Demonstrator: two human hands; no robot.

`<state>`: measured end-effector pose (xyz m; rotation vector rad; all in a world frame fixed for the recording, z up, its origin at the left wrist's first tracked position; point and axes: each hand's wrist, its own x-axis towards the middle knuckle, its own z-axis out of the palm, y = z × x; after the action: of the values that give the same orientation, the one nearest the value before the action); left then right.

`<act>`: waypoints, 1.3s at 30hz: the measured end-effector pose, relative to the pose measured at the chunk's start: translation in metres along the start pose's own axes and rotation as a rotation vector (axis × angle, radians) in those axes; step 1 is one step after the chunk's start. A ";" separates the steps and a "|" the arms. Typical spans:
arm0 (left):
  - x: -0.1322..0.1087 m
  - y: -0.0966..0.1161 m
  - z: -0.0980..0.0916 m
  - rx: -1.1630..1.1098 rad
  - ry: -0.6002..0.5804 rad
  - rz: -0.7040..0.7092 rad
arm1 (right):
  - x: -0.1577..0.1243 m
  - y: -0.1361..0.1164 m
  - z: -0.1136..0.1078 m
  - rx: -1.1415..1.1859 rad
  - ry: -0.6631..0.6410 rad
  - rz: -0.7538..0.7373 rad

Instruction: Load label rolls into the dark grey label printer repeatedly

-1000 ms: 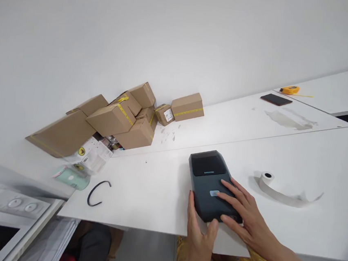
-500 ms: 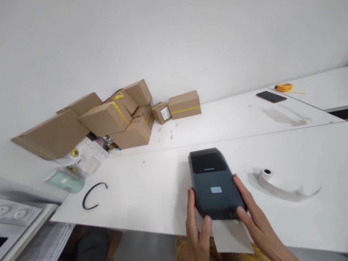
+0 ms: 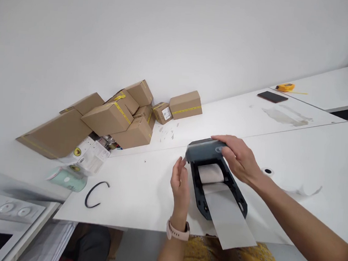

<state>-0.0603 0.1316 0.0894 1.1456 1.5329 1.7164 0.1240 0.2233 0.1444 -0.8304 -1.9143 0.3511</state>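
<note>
A dark blue-grey label printer (image 3: 200, 198) sits on the table with its lid (image 3: 204, 152) swung up toward the back. My right hand (image 3: 240, 159) grips the lid's raised edge, thumb on one side and fingers over the top. Beside the printer's left edge is my left hand (image 3: 181, 186), its fingers loosely bent and apart, fingertips close to the lid's corner; contact is unclear. Inside the body lies a white paper roll (image 3: 211, 174). From it a wide paper strip (image 3: 233, 218) runs out over the front and past the table edge.
A small paper roll (image 3: 267, 171) with a loose tail lies right of the printer, partly behind my right forearm. Cardboard boxes (image 3: 107, 118) are piled at the back left. A black headband (image 3: 89, 194), a phone (image 3: 272, 97) and a yellow tape measure (image 3: 285, 87) also lie around.
The printer's lid was closed with both hands at its sides; now it is lifted, exposing the roll. My right hand moved up and back with the lid, my left hand slightly left and up.
</note>
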 end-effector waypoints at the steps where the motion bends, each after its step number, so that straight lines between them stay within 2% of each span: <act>1: 0.007 -0.005 0.001 0.048 -0.023 -0.018 | 0.013 0.000 0.001 -0.008 0.004 0.042; 4: 0.018 -0.024 0.002 0.219 -0.137 -0.066 | 0.050 0.001 0.004 -0.006 -0.026 0.178; 7: 0.016 -0.039 0.004 0.292 -0.210 -0.109 | 0.084 0.008 0.008 0.001 -0.063 0.302; 12: 0.009 -0.051 0.012 0.311 -0.140 -0.031 | 0.121 0.028 0.020 0.020 -0.106 0.421; 18: 0.013 -0.050 0.014 0.368 -0.110 -0.020 | 0.130 0.038 0.023 -0.015 -0.143 0.434; 20: 0.015 -0.049 0.014 0.404 -0.102 -0.048 | 0.123 0.032 0.019 0.011 -0.085 0.391; 21: 0.015 -0.049 0.014 0.417 -0.096 -0.062 | 0.116 0.028 0.017 0.034 -0.012 0.344; 24: 0.016 -0.050 0.015 0.411 -0.076 -0.077 | 0.080 0.015 0.010 0.073 0.311 0.164; 25: 0.015 -0.050 0.016 0.401 -0.071 -0.072 | 0.064 0.013 0.010 0.063 0.370 0.118; 26: 0.015 -0.050 0.016 0.391 -0.069 -0.066 | 0.048 0.013 0.010 0.042 0.343 0.090; 27: 0.015 -0.050 0.016 0.382 -0.070 -0.059 | 0.032 0.016 0.011 0.020 0.213 0.056; 30: 0.015 -0.048 0.017 0.369 -0.085 -0.042 | -0.006 0.034 0.023 -0.060 -0.410 -0.051; 32: 0.015 -0.044 0.017 0.384 -0.099 -0.035 | -0.019 0.049 0.035 -0.148 -0.705 -0.094; 34: 0.016 -0.040 0.016 0.430 -0.123 -0.020 | -0.022 0.059 0.045 -0.228 -0.824 -0.115; 39: 0.022 -0.035 0.011 0.517 -0.199 0.022 | -0.010 0.061 0.063 -0.296 -0.918 -0.121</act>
<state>-0.0653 0.1621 0.0596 1.5349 1.8944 1.1984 0.0965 0.2676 0.0729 -0.8021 -2.9129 0.4214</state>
